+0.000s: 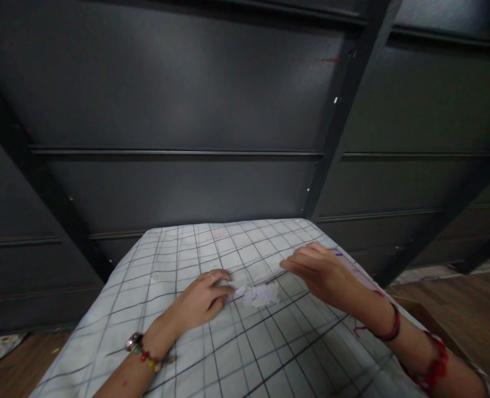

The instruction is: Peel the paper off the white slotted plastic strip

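On the checked cloth (195,354), both open hands, left hand (201,298) and right hand (323,273), flank a white scrap (261,294).

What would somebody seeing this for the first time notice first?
Most likely the white checked cloth spread over the surface in the lower middle, bright against the dark panelled wall behind it. At its centre lies a small white crumpled scrap, with the left hand resting flat just beside it and the right hand hovering over its other side. Red bands on the right wrist also catch the eye.
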`<state>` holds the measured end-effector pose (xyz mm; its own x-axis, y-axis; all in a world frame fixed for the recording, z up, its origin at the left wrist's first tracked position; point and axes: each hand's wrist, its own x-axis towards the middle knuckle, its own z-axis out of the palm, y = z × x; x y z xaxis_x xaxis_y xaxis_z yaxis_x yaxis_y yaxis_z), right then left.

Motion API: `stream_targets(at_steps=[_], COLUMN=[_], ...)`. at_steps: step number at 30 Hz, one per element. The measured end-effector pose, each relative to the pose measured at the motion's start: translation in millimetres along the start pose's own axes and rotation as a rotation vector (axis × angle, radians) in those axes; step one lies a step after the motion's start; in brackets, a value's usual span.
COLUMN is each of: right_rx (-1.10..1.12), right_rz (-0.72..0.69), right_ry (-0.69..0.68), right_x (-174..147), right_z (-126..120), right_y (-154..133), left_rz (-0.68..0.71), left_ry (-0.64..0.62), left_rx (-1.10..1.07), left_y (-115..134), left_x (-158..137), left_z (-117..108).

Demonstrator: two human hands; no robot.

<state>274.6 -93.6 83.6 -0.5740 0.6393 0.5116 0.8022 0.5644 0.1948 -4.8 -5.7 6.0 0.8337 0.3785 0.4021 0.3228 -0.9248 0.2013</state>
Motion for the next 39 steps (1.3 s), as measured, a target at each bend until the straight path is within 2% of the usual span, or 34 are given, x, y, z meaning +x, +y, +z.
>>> stream_targets(at_steps=[4,11,14,24,31,39], right_rx=[-0.016,-0.020,0.006,0.003,-0.041,0.022], right_rz=[-0.019,-0.031,-0.017,-0.057,-0.016,0.014], right_ry=[0.009,0.045,0.036,0.034,-0.002,-0.059], right_x=[0.3,-6.0,-7.1,14.6,6.9,-1.6], right_z=[11.1,1.3,4.8,18.6,17.6,12.4], right_y=[-0.1,4.6,3.4,-4.8,3.6,5.4], left_rz=[-0.006,-0.026,-0.035,-0.035,-0.048,-0.046], left_ry=[-0.016,-0.047,-0.049,-0.009,-0.002,0.017], left_rx=[-0.007,0.021,0.041,0.086,0.094,0.089], left_y=[2.9,4.3,2.9,-7.4,-10.2,-12.1], left_x=[0.6,0.3,0.0,-3.5,-5.2,-6.0], left_z=[-1.7,2.6,3.5,6.5,6.0,8.0])
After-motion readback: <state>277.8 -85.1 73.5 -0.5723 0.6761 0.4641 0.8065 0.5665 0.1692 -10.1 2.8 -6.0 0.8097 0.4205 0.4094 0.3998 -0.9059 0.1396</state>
